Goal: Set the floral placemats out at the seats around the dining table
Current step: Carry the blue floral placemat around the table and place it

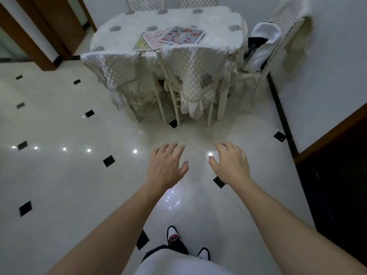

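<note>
— Floral placemats [174, 37] — where are they from your hands?

— Well ahead of me, in an overlapping pile on the dining table [123, 34], near its front edge behind the quilted chair backs [194, 62].

— And your hands?

— My left hand [165, 165] and right hand [231, 163] hang over the tiled floor [59, 175] — fingers spread, holding nothing, side by side.

Three placemats [172, 37] lie overlapping near the front edge of the desk [123, 34]. Two chairs [190, 76] stand before the desk, one at its right, two behind.
</note>
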`<state>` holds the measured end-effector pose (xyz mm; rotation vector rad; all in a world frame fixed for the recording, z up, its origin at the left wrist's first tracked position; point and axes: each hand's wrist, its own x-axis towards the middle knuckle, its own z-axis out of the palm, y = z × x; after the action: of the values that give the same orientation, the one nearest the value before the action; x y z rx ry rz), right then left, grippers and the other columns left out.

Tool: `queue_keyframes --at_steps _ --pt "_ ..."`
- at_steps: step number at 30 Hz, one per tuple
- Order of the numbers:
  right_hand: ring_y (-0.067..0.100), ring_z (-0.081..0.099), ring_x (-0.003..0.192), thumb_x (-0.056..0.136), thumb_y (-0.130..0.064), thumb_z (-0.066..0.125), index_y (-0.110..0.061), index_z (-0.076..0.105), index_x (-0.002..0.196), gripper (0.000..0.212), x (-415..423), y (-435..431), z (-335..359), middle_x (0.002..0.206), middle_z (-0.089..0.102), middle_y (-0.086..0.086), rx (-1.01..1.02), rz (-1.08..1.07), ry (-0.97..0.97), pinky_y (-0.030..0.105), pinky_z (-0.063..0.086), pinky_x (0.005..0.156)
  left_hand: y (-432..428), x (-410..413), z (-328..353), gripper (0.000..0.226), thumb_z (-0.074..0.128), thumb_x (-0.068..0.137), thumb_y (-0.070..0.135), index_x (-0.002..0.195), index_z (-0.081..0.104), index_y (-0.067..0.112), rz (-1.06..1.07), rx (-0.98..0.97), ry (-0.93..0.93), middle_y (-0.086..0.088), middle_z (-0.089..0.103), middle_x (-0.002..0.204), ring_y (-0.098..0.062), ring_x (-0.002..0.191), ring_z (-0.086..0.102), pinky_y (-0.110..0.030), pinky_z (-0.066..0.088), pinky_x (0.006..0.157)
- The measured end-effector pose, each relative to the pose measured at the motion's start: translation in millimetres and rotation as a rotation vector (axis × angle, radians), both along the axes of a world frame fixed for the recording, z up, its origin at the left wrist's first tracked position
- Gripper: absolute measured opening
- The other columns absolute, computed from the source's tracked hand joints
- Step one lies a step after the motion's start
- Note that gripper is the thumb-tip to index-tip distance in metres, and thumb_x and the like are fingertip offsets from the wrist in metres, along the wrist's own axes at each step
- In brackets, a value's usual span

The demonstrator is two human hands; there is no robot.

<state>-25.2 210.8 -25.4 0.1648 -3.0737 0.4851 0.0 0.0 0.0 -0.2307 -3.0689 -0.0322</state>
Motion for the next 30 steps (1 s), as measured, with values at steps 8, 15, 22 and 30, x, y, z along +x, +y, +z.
queue_keyframes --at_steps 8,15,22,30 --pt "0.023 0.047 0.122 0.089 -0.044 0.050 -0.024 0.049 0.134 0.049 -52 0 -2 0.130 0.055 0.004 0.009 0.015 0.011 0.040 0.034 0.105 -5 -59 -8 0.054 0.044 0.089 0.054 0.133 0.052 0.024 0.001 0.028 0.053 0.000 0.060 0.132 -0.023 0.119 0.056 -0.040 0.045 0.095" --pt "0.025 0.047 0.123 0.090 -0.043 0.049 -0.022 0.047 0.138 0.052 -141 -27 -4 0.133 0.054 0.006 0.067 0.031 0.003 0.040 0.034 0.103 -34 -151 -17 0.054 0.043 0.088 0.055 0.130 0.053 0.023 -0.014 0.045 0.067 0.001 0.061 0.129 -0.022 0.117 0.055 -0.039 0.046 0.092" --pt "0.026 0.050 0.118 0.087 -0.041 0.054 -0.022 0.052 0.132 0.049 -278 -85 10 0.124 0.058 0.006 0.081 0.038 0.033 0.043 0.037 0.102 -88 -291 -2 0.052 0.040 0.087 0.054 0.129 0.052 0.025 -0.015 0.067 0.101 0.003 0.061 0.126 -0.022 0.113 0.055 -0.039 0.045 0.091" --pt "0.028 0.054 0.114 0.083 -0.036 0.060 -0.021 0.058 0.126 0.046 -402 -126 21 0.120 0.061 0.007 0.062 0.009 0.087 0.044 0.043 0.096 -124 -411 6 0.053 0.037 0.089 0.056 0.130 0.052 0.026 -0.030 0.102 0.121 0.002 0.060 0.129 -0.022 0.117 0.054 -0.040 0.045 0.092"
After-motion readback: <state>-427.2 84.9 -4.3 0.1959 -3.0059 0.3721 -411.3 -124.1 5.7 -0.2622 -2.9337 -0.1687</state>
